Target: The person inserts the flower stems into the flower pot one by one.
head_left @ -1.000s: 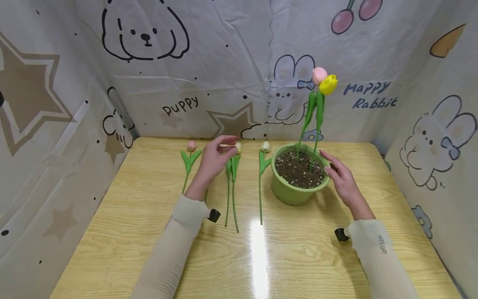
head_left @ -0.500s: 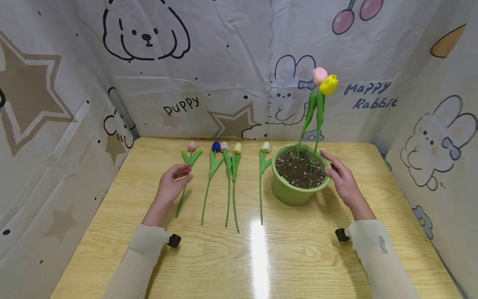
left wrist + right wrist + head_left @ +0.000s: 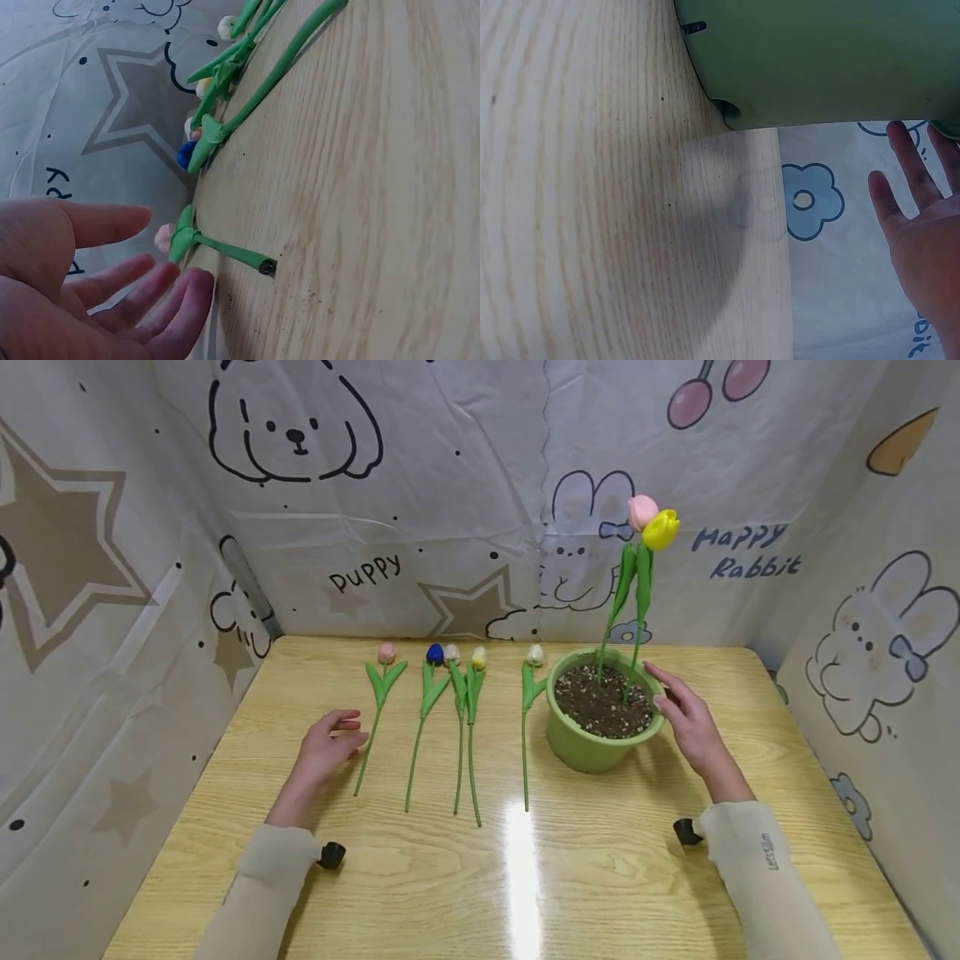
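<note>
My left hand is over the table, just left of a pink tulip lying flat. In the left wrist view its fingers are apart with nothing between them, and that tulip's cut stem end points toward the camera. My right hand touches the rim of a green flowerpot, fingers spread and fairly straight in the right wrist view. Dark soil fills the pot. A light pink tulip and a yellow tulip stand upright in it.
Right of the pink tulip lie a blue tulip, a pale pinkish tulip, a cream-yellow tulip and a white tulip, stems toward me. Printed cloth walls the wooden table at the back and sides.
My left hand has moved left and toward me, away from the tulip heads, uncovering the blue and pale pinkish ones. The right hand and the pot have stayed in place.
</note>
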Demonstrator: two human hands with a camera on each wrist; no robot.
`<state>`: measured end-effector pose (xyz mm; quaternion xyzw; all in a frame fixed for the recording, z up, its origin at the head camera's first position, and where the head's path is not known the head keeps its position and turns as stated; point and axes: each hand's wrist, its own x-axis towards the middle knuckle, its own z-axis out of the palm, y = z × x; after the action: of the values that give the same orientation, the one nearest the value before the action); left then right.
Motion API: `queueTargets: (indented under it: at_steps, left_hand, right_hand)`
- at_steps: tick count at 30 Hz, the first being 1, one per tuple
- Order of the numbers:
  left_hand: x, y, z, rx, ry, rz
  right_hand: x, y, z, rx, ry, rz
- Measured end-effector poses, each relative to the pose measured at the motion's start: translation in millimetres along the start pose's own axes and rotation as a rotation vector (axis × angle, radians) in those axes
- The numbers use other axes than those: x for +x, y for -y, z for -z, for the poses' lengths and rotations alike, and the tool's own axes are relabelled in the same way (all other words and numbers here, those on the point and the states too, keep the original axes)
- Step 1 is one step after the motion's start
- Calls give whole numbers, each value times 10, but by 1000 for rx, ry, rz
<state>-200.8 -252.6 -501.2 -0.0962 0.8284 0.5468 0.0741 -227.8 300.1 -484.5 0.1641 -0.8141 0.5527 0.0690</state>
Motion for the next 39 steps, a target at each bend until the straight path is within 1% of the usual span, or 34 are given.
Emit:
queueTargets:
  at_steps: [5,9,15,19,24,28,31,36,39]
  left_hand:
    - [46,24,-37,-40,12,35]
    - [87,19,-84,-44,18,37]
    - [152,-14,-198,42,50,11]
    - [204,-27,-263,114,54,-12]
    - [243,-24,-296,148,30,-16]
    - [265,14,-295,123,12,-13]
    - [270,40,-302,115,-6,-28]
    - [280,53,-335,158,-39,-52]
    - [293,51,-352,176,-46,-51]
  right_hand:
    - [3,-9,-2,2,2,-5]
    - [11,-9,-2,-5,-1,-8]
    - [15,0,-1,3,-3,3]
    - [7,-5,-3,1,-5,3]
    - [0,-10,-6,18,-5,6]
    - [5,-6,-15,20,-7,11]
    - [9,-2,-17,16,-10,10]
    - [3,-2,-17,2,-16,2]
    - [-2,-4,-17,3,-18,-1]
